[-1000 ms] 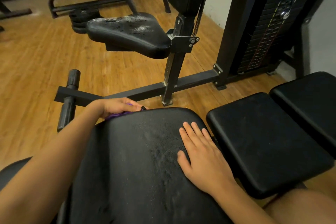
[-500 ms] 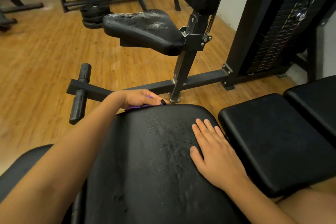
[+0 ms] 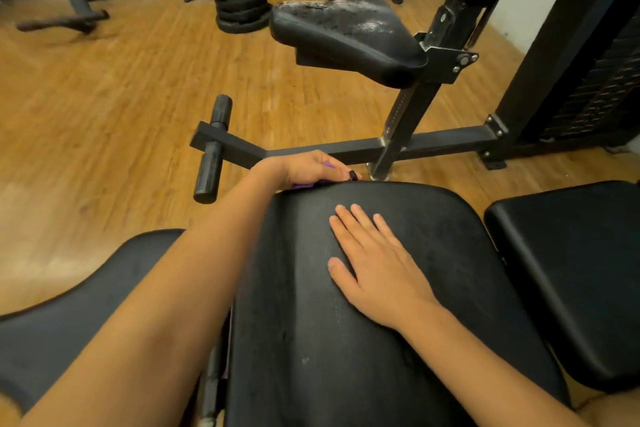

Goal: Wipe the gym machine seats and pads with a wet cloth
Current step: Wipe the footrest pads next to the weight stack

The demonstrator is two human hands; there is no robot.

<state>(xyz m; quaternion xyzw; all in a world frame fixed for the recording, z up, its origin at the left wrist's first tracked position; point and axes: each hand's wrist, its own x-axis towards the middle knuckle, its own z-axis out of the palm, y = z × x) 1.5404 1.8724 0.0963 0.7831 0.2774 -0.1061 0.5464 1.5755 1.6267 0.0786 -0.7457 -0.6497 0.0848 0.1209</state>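
Note:
A large black bench pad (image 3: 433, 274) fills the lower middle of the head view. At its far edge my left hand (image 3: 304, 168) grips a purple cloth (image 3: 304, 185), of which only small bits show under the fingers. My right hand (image 3: 375, 265) lies flat on the pad's top with its fingers straight. Beyond stands a worn black machine seat (image 3: 346, 35) with whitish marks on its surface. Another black pad (image 3: 571, 274) sits to the right, and a third (image 3: 79, 308) at the lower left.
The seat's steel post and floor frame (image 3: 398, 146) with a roller bar (image 3: 213, 149) cross just beyond the pad. A weight stack (image 3: 602, 80) stands at right. Weight plates (image 3: 240, 7) and other machine frames (image 3: 72, 10) sit on the wooden floor behind.
The view has shifted, so the pad sits further right and lower. My right hand has slid left toward the pad's middle. My left hand stays at the far edge on the cloth.

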